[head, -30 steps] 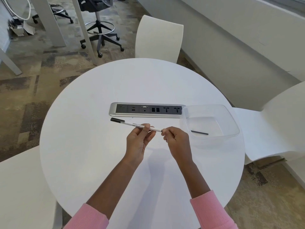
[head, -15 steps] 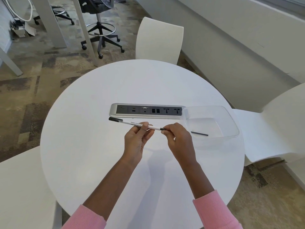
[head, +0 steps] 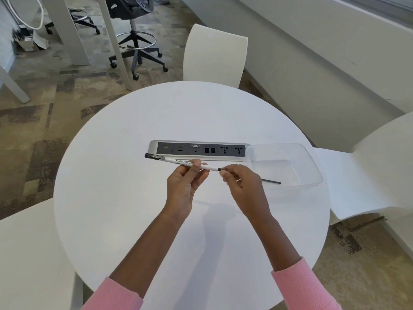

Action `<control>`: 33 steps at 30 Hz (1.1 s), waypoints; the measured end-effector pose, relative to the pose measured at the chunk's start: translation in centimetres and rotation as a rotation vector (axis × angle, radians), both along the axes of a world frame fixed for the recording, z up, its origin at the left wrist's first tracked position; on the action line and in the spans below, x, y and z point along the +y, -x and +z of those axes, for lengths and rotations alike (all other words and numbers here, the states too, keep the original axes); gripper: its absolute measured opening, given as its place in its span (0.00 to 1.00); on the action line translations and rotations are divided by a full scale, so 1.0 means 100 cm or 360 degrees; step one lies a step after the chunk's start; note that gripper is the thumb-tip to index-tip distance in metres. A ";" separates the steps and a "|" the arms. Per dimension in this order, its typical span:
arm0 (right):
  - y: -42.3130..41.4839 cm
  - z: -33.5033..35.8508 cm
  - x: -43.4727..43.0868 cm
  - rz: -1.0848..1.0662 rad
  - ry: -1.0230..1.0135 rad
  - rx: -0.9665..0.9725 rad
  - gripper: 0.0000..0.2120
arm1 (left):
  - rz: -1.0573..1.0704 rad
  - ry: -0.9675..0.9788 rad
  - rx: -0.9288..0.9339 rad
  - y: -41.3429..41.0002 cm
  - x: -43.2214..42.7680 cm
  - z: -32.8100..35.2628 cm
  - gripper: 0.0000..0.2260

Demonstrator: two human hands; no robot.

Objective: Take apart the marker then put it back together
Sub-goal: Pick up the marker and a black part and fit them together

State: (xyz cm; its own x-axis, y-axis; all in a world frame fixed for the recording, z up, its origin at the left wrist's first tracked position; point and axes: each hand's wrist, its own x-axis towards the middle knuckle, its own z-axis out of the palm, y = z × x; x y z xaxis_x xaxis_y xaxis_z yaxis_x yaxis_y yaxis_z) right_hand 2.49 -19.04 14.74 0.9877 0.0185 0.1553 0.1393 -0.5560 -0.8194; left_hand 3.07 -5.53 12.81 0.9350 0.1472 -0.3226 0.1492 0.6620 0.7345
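Note:
A thin white marker [head: 176,161] with a black cap at its left end hangs above the round white table [head: 125,198]. My left hand [head: 185,184] holds its barrel between thumb and fingertips. My right hand [head: 241,186] pinches the small black piece [head: 220,169] at the barrel's right end. A thin black rod [head: 271,181] lies inside the clear plastic tray [head: 312,166] to the right.
A silver and black socket strip [head: 196,150] is set into the table just behind the marker. White chairs stand at the far side [head: 214,54], at the right [head: 368,175] and at the near left [head: 26,253]. A black office stool [head: 136,41] is beyond.
Both hands have stayed around the marker; my right fingertips have closed in on the black end piece. The rod in the tray has not moved.

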 end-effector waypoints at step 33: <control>-0.006 0.029 -0.002 -0.0132 -0.0231 -0.0018 0.04 | -0.0111 -0.0107 -0.0342 -0.010 -0.002 0.025 0.08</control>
State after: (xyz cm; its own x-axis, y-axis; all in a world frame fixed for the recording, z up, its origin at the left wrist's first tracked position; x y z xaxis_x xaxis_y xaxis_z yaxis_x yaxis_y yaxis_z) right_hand 3.06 -19.20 17.66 0.9831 -0.0863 0.1613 0.1074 -0.4416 -0.8908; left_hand 4.10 -5.76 15.26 0.9898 0.0944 -0.1069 0.0283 0.6042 0.7963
